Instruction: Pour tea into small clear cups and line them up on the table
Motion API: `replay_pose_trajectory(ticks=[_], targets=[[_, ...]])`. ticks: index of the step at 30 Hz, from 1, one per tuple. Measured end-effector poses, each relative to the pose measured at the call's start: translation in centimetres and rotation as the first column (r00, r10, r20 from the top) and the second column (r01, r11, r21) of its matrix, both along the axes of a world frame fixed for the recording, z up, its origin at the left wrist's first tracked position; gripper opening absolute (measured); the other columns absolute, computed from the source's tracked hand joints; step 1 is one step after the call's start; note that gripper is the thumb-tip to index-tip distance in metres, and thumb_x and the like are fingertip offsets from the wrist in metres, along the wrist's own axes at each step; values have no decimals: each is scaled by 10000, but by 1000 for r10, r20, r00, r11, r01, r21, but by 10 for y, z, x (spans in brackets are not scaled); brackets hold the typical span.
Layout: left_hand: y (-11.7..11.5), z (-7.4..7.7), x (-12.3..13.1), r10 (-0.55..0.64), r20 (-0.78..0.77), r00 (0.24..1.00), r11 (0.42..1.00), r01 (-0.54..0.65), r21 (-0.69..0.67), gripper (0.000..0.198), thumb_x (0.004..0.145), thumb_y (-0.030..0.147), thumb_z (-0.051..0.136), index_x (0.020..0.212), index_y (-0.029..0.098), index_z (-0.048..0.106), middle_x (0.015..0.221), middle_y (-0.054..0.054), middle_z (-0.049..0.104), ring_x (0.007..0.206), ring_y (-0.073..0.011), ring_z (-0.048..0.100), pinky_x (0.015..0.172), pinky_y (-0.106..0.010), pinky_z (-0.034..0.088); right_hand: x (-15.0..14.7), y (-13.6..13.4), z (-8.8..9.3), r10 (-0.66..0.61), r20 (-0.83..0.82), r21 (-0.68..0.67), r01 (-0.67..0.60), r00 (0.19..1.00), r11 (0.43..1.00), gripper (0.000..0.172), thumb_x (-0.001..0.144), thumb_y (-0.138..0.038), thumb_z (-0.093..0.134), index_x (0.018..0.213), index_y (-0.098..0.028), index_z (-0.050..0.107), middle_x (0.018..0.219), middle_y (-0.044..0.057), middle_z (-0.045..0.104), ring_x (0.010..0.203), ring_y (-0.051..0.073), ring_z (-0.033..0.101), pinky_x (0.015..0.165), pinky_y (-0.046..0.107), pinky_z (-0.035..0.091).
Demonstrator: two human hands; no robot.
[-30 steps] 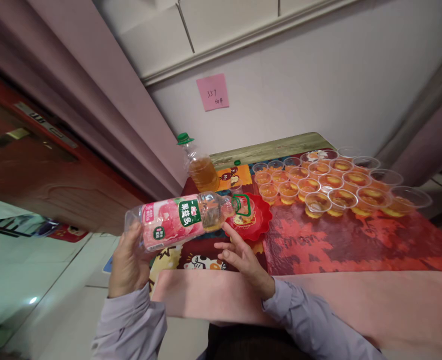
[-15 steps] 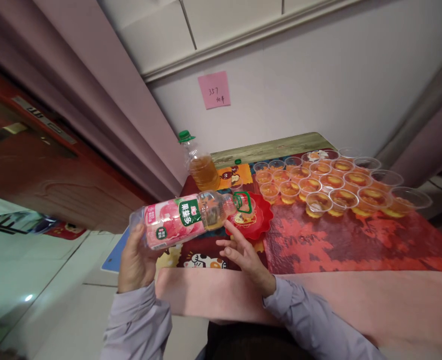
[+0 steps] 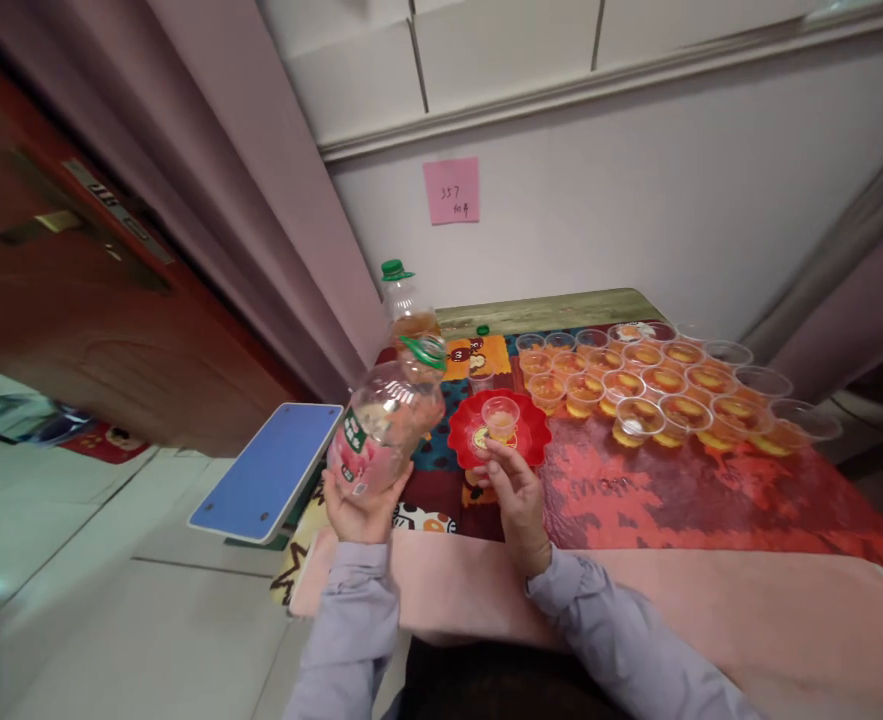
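My left hand (image 3: pixel 364 508) is closed around the lower part of a clear juice bottle (image 3: pixel 388 415) with a pink peach label and a green ring at its neck. The bottle leans toward the back of the table; how much liquid it holds is hard to make out. My right hand (image 3: pixel 517 505) is by the near rim of a red scalloped tray (image 3: pixel 461 430), fingers loosely bent and apart, with nothing visible in them. Just beyond those fingertips, a clear plastic cup (image 3: pixel 501 418) stands in the tray.
Behind the held bottle stands a second, green-capped bottle (image 3: pixel 403 300) with amber liquid. A loose green cap (image 3: pixel 483 330) lies at the back. Several rows of amber-filled cups (image 3: pixel 640 420) occupy the right. A blue stool top (image 3: pixel 265 470) is left of the table.
My left hand has swung the bottle from lying sideways to a more upright lean, moving right and off the tray. My right hand has come closer to the tray and cup.
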State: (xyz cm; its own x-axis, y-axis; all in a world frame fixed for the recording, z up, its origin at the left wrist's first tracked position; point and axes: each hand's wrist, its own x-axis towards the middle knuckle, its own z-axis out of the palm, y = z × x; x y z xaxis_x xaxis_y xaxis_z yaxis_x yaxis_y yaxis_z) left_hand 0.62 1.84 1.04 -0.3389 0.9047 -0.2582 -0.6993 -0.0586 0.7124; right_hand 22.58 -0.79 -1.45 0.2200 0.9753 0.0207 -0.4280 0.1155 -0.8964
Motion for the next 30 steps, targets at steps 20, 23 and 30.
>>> replay_pose_trajectory(ticks=[20, 23, 30], targets=[[-1, -20, -11, -20, 92, 996, 999, 15, 50, 585, 846, 805, 599, 1222, 371, 710, 1403, -83, 730, 1423, -410, 610, 1047, -566, 603, 85, 108, 35, -136, 979, 96, -242, -152, 965, 642, 900, -605, 742, 1328, -126, 722, 1685, 298, 437, 1578, 476, 391, 1265, 796, 134], [0, -17, -10, -33, -2, 999, 996, 33, 83, 594, 823, 810, 618, 1243, 395, 680, 1384, -63, 732, 1442, -396, 593, 1023, -546, 620, 76, 105, 44, -127, 985, 99, -224, -113, 969, 588, 836, -549, 820, 1221, -112, 741, 1693, 301, 419, 1596, 463, 365, 1289, 771, 93], [-1, -9, -5, -25, -49, 999, 994, 30, 108, 566, 805, 779, 646, 1247, 426, 663, 1433, -41, 710, 1432, -385, 603, 1000, -544, 633, 106, 87, 76, -277, 961, 275, -182, 10, 944, 531, 892, -661, 717, 1139, -191, 718, 1693, 255, 433, 1589, 430, 379, 1265, 775, 116]])
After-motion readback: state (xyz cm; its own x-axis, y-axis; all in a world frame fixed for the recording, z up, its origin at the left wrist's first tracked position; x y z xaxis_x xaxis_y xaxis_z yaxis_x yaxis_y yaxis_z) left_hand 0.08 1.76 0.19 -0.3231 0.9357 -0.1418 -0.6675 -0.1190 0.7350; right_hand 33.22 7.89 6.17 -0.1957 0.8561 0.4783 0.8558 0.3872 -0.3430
